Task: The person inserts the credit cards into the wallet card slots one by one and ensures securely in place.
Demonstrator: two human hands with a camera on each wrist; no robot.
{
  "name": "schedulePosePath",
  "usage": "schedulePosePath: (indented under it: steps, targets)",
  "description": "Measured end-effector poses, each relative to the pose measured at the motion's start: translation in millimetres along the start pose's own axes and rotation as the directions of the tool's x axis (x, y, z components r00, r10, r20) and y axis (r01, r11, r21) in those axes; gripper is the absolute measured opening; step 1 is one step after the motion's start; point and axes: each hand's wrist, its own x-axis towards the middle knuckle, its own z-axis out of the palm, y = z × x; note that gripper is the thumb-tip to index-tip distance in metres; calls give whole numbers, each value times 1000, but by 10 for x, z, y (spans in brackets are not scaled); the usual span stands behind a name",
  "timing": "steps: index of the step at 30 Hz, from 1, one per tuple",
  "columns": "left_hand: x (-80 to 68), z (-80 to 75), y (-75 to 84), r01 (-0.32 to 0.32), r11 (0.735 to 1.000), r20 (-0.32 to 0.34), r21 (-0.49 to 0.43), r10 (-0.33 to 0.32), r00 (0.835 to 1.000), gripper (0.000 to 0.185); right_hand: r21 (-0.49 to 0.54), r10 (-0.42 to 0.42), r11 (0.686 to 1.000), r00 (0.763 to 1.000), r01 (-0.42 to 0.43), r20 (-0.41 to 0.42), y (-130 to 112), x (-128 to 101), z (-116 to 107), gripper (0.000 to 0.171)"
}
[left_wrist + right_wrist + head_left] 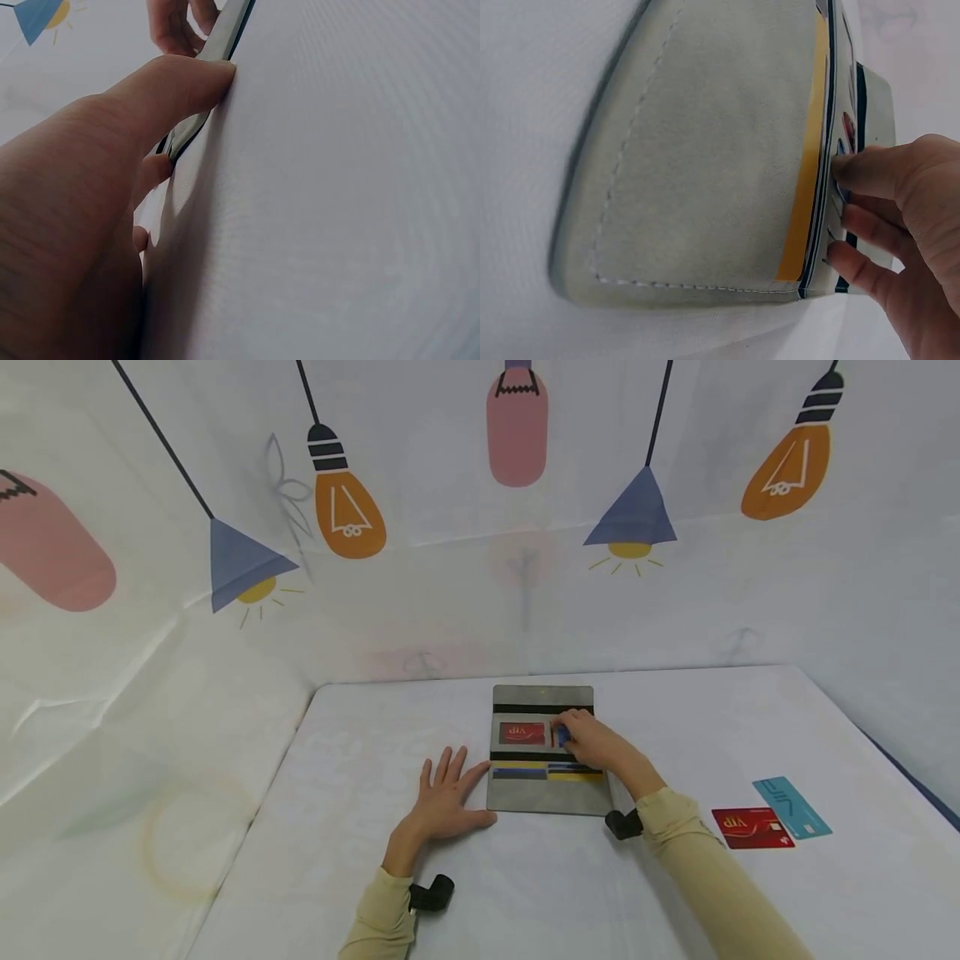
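Note:
A grey card wallet (543,796) lies unfolded on the white table, with dark bands and card slots across it. A red VIP card (522,733) shows in its upper left window. Over the upper right slot, my right hand (598,743) pinches a blue card (562,737), partly hidden under the fingers. The thumb (870,171) lies against that card in the right wrist view. My left hand (442,806) rests spread on the table, its thumb and forefinger at the wallet's left edge. Yellow and blue card edges (575,777) peek out of the lower slots.
To the right on the table lie another red VIP card (752,828) and a teal card (792,807), overlapping at one corner. Behind the table hangs a white cloth (450,610) printed with lamps and bulbs. Each wrist carries a black camera (432,893).

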Motion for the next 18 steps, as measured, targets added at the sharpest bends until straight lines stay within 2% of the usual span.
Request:
schedulePosePath:
  steps: [10, 18]
  targets:
    - [-9, -29, 50, -7, 1000, 1, -17, 7, 1000, 79, 1, -60, 998, 998, 60, 9, 15, -24, -41, 29]
    - [-25, -12, 25, -9, 1000, -10, -16, 9, 1000, 79, 37, -15, 999, 1000, 15, 5, 37, -18, 11, 26]
